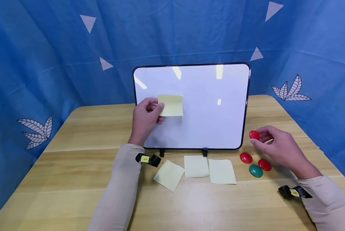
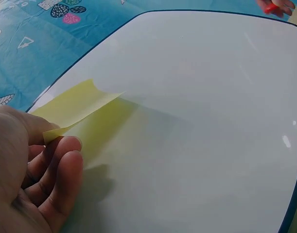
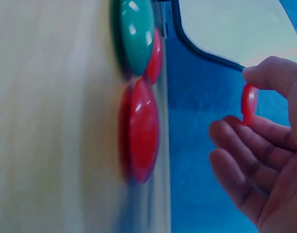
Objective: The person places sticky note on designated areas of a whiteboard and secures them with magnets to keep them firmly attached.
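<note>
A yellow sticky note (image 1: pixel 172 106) is pinched at its left edge by my left hand (image 1: pixel 145 118), in front of the left part of a whiteboard (image 1: pixel 210 122). In the left wrist view the sticky note (image 2: pixel 85 102) stands off the board and casts a shadow on it. My right hand (image 1: pixel 279 146) holds a red round magnet (image 1: pixel 254 135) between thumb and fingers, right of the board's lower corner. The right wrist view shows this red magnet (image 3: pixel 249 104) pinched above the table. Below that hand lie two red magnets (image 1: pixel 246 157) and a green magnet (image 1: pixel 256 171).
Three pale yellow notes lie on the wooden table before the board: a tilted left note (image 1: pixel 169 175), a middle note (image 1: pixel 196 166) and a right note (image 1: pixel 222 171). Black feet (image 1: pixel 205 152) hold the board upright. A blue curtain (image 1: pixel 172 32) hangs behind.
</note>
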`<state>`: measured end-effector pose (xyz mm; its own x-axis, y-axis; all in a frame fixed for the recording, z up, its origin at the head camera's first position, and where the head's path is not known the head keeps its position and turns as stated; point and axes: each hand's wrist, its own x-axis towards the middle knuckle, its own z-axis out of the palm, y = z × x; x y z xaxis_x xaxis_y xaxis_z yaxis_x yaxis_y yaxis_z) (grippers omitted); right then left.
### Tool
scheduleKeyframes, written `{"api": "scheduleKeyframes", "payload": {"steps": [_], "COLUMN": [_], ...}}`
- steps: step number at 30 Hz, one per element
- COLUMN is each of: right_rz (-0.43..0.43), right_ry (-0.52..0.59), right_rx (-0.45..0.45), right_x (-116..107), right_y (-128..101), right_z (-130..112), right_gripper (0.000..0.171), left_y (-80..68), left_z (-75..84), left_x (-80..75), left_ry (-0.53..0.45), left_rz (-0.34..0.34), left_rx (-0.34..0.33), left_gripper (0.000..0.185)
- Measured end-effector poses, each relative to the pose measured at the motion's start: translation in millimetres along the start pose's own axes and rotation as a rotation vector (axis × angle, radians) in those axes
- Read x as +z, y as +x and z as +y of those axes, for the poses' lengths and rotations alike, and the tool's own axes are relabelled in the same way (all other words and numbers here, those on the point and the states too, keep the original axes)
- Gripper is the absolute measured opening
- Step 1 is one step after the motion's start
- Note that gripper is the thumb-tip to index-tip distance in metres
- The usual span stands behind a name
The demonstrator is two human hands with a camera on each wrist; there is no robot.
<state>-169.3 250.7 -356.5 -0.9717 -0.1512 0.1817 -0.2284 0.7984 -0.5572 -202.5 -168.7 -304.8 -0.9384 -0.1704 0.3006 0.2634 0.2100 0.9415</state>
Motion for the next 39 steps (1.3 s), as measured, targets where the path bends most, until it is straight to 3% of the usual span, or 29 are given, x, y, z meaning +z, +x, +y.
{"api": "scheduleKeyframes", "payload": {"steps": [10,29,39], "right_rz": [0.08,0.078,0.141], "right_ry": [0.066,0.137,0.17], "right_rx": [-0.074,-0.209,-0.326], "right_x": [-4,11,28], "right_y": [-2,24,45], "right_z": [-23,-97,-121], "right_gripper": [0.044,0.045,0.047], "left_y": [-0.1,2.4,-0.7], "left_z": [-1.0,-1.2,-4.5], "left_x": [5.1,5.8,12.8], "left_ry": [-0.012,-0.023,0.022], "left_rz": [0.021,0.015,0.019], "left_rx": [0.011,0.022,0.087], "left_gripper": [0.028,0.026,0.027]}}
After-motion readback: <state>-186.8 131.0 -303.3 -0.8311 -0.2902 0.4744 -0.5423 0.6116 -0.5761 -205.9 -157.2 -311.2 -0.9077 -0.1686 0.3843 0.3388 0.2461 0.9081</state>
